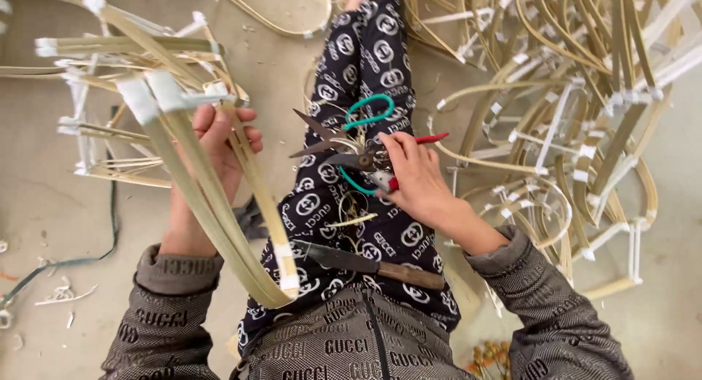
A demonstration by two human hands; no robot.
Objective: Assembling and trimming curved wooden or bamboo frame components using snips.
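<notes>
The left hand (pixel 212 149) is closed around a bundle of long, flat bamboo strips (pixel 219 204). The fingers curl over the strips from the far side, and the strips run from the top left down to the person's lap, where they bend into a tight loop. Bits of white tape (pixel 157 95) are wrapped around the strips above the hand, and one more bit sits near the loop at the bottom.

The right hand (pixel 417 179) is closed on a pair of pruning shears (pixel 365 157) with red handles. One red handle pokes out past the fingers to the right. The blades of the shears are open and point to the left, toward the strips, but they do not touch them. A loop of green wire (pixel 369 109) lies just beside the shears, on the leg.

The person sits on the floor with legs out, in dark trousers (pixel 365 51) with a white pattern. A knife with a dark blade and a wooden handle (pixel 373 264) lies across the lap, below both hands.

On the right there is a big pile of bent bamboo frames (pixel 578 109) taped with white at the joints. More taped frames (pixel 95 124) are on the left, behind the held strips. A thin green cord (pixel 88 257) lies on the grey floor (pixel 44 197) at the left
</notes>
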